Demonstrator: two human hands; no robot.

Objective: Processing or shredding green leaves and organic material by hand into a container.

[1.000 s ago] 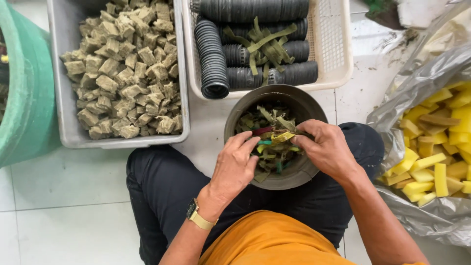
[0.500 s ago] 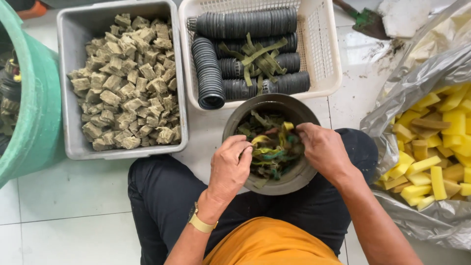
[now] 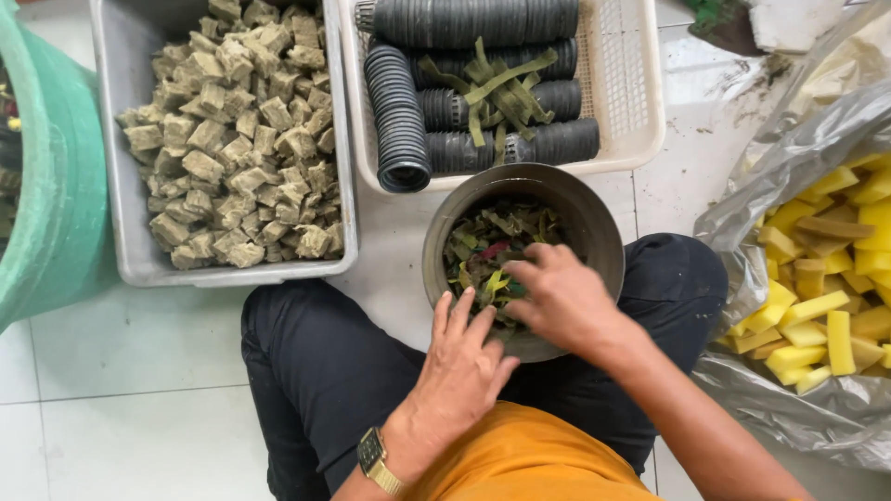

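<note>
Hands worked over a round, dull metal bowl held between the person's knees on black trousers. Right hand reached into the bowl, fingers curled down into limp green, yellow and reddish leaf cuttings; whether it pinched a piece could not be told. Left hand lay flat at the bowl's near rim, fingers spread, a gold wristwatch on the wrist. Behind, a grey plastic tub held rough, fibrous grey-brown cubes. A white slotted basket held ribbed stacks of black pots and green leaf strips. Crinkled plastic sheet cradled yellow sponge blocks.
</note>
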